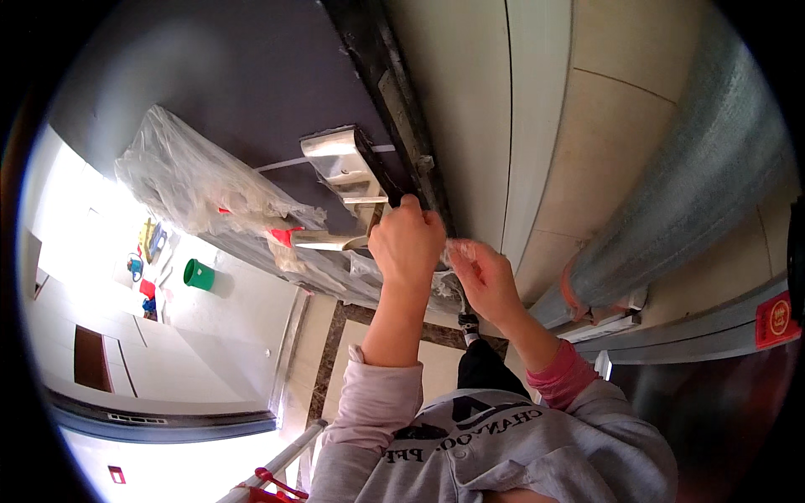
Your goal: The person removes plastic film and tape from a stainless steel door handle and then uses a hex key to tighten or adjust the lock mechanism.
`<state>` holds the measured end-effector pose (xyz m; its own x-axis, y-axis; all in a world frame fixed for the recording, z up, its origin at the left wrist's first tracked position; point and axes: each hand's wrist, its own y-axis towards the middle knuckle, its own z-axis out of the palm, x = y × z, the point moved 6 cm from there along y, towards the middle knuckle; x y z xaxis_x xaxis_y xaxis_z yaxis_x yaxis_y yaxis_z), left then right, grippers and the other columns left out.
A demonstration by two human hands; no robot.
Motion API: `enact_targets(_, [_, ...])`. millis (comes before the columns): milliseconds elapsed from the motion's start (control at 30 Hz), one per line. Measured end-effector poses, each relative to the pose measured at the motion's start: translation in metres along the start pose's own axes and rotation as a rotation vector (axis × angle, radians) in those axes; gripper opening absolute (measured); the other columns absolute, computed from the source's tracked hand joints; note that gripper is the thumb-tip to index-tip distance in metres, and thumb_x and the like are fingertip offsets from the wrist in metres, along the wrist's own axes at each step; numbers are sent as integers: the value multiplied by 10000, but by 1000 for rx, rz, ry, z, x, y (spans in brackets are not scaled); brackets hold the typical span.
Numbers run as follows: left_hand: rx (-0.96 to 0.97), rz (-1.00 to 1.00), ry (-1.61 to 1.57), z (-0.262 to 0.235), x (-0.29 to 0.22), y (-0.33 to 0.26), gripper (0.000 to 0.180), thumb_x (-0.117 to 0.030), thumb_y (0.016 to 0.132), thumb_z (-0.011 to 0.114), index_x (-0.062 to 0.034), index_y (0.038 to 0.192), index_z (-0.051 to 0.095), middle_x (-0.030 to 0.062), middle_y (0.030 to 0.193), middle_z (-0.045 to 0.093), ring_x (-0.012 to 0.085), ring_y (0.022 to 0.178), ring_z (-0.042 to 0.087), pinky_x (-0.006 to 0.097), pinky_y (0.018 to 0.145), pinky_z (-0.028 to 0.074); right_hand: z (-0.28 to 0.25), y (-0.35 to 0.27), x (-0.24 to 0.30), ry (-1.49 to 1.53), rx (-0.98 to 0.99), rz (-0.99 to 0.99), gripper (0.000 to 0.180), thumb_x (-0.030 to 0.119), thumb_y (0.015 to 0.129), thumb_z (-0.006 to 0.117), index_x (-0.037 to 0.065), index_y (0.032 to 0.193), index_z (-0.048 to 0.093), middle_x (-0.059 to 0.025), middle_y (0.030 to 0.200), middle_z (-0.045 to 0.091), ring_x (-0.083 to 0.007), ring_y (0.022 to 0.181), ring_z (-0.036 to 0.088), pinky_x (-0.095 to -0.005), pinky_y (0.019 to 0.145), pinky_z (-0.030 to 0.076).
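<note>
My left hand (pixel 407 239) is closed at the lower end of a shiny metal door lock plate (pixel 340 163) with a black edge; what its fingers grip is hidden. Close by on the right, my right hand (pixel 485 277) pinches a scrap of clear plastic film, held near the left hand. The lock plate sits on a dark grey door (pixel 251 75). Crumpled clear film (pixel 197 180) hangs off the door to the left of the plate. A shiny metal lever (pixel 323 241) juts out below the plate, beside a red piece (pixel 283 235).
On the right a thick grey pipe (pixel 671 193) runs along the tiled wall, with a reddish band (pixel 572 285) around it. A green bucket (pixel 199 274) stands on the floor at left. Part of a ladder (pixel 289 457) with red fittings shows at the bottom.
</note>
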<state>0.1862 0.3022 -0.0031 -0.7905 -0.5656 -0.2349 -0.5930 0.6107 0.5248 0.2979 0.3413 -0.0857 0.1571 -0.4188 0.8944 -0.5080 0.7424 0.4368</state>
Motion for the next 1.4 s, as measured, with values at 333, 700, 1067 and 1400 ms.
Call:
enact_targets(333, [45, -13, -49, -11, 11, -8, 155, -175, 725, 543, -40, 649, 551, 185, 599, 571, 384, 590, 568, 448, 543, 455, 37, 45, -10, 269, 200, 80, 212, 182, 857, 537, 6, 971, 566, -118, 786, 591, -126, 632, 522, -299, 567, 450])
enact_targets(700, [-104, -138, -561, 3, 37, -28, 97, -99, 721, 598, -29, 689, 538, 161, 609, 556, 360, 576, 549, 390, 506, 432, 53, 84, 34, -720, 380, 128, 349, 247, 828, 480, -52, 705, 610, -226, 721, 612, -384, 711, 609, -460, 641, 489])
enact_targets(1067, [354, -826, -1567, 79, 73, -82, 178, -200, 882, 502, -56, 933, 594, -12, 746, 556, 103, 574, 551, 292, 519, 454, 57, 75, 40, -865, 174, 3, 221, 218, 729, 521, 30, 662, 618, -207, 659, 586, -391, 637, 578, -456, 578, 469])
enact_targets(1400, [407, -926, -2446, 97, 29, -57, 204, -247, 890, 490, -79, 962, 582, 12, 940, 595, 143, 880, 535, 291, 812, 408, 49, 72, 28, -494, 229, 24, 238, 205, 773, 500, 19, 629, 537, -170, 557, 533, -358, 514, 515, -403, 483, 399])
